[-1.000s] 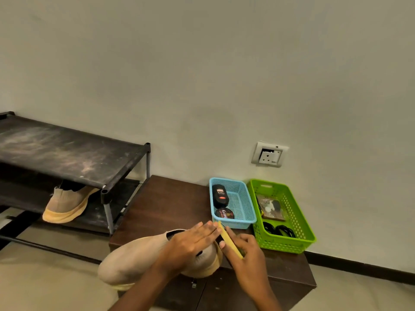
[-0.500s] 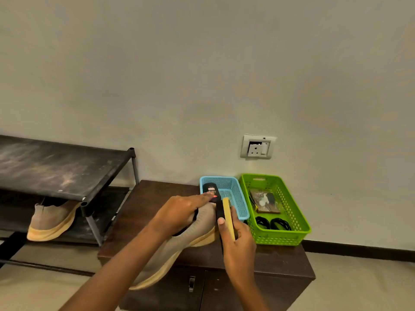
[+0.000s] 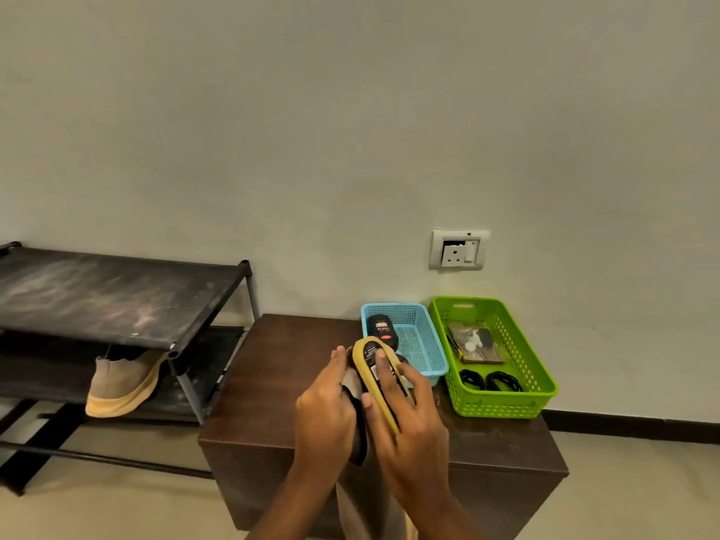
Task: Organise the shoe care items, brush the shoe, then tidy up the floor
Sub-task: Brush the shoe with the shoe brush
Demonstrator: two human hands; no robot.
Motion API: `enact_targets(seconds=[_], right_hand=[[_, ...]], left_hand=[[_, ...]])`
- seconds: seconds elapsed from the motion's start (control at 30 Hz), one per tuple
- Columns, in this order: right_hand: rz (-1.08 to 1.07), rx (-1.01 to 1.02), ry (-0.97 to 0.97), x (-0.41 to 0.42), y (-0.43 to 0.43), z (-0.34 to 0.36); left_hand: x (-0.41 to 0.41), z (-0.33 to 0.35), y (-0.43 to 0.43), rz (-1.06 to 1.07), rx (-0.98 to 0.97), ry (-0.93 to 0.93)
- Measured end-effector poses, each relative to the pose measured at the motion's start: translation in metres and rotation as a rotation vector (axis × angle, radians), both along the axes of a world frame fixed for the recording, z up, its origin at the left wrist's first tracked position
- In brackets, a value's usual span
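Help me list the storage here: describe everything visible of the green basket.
The green basket is a rectangular tray of what looks like perforated plastic, with a handle slot in its far wall. It stands level on the brown cabinet, beside the blue basket. Inside lie a flat packet and two black coils.

The left hand (image 3: 325, 407) holds the shoe (image 3: 352, 381) just left of the right hand (image 3: 409, 418), which holds the brush (image 3: 370, 354) against it, both above the cabinet (image 3: 280, 364). Just beyond the right hand a small basket (image 3: 428, 344) on the cabinet holds a bottle (image 3: 383, 329), and a larger basket (image 3: 541, 383) touching its right side holds a packet (image 3: 473, 342) behind two coils (image 3: 489, 380). Well left of the left hand, a shoe rack (image 3: 117, 298) carries a second shoe (image 3: 120, 383) on its lower shelf.
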State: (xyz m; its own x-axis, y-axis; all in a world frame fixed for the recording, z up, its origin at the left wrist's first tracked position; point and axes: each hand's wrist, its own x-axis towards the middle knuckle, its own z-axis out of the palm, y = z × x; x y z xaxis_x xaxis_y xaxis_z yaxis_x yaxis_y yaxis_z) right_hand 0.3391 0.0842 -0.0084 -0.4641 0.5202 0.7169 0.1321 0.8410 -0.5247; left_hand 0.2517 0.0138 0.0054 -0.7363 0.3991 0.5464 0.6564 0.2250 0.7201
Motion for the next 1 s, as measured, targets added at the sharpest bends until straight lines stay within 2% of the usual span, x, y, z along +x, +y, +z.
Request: enact_targets(seconds=[0.07, 0.23, 0.33, 0.5, 0.57, 0.63, 0.77, 0.83, 0.9, 1.0], right_hand=[[0.022, -0.064, -0.028, 0.001, 0.001, -0.004], [0.127, -0.38, -0.056, -0.004, 0.002, -0.019], [0.197, -0.551, -0.019, -0.012, -0.008, -0.023], [0.167, -0.871, 0.12, -0.023, -0.004, -0.026], [0.191, -0.85, 0.091, -0.026, -0.004, -0.023], [0.21, -0.742, 0.013, -0.029, -0.003, -0.02], [0.226, -0.497, -0.238, -0.044, 0.003, -0.028], [0.23, -0.472, -0.328, -0.054, 0.003, -0.037], [0.225, -0.488, -0.33, -0.063, 0.001, -0.046], [0.246, -0.527, -0.297, -0.072, -0.004, -0.051]], left_hand=[[-0.001, -0.004, -0.006, 0.005, -0.024, 0.051], [-0.008, -0.008, -0.017, -0.033, -0.188, 0.181], [-0.023, -0.005, -0.019, -0.004, -0.188, 0.166], [-0.045, -0.014, -0.019, 0.018, -0.262, 0.039], [-0.05, -0.014, -0.017, 0.072, -0.309, -0.049], [-0.054, -0.015, -0.016, 0.102, -0.388, -0.111], [-0.054, -0.02, -0.017, 0.093, -0.495, -0.113], [-0.053, -0.025, -0.017, 0.074, -0.506, -0.136], [-0.055, -0.032, -0.017, 0.104, -0.473, -0.19], [-0.06, -0.041, -0.018, 0.181, -0.282, -0.203]])
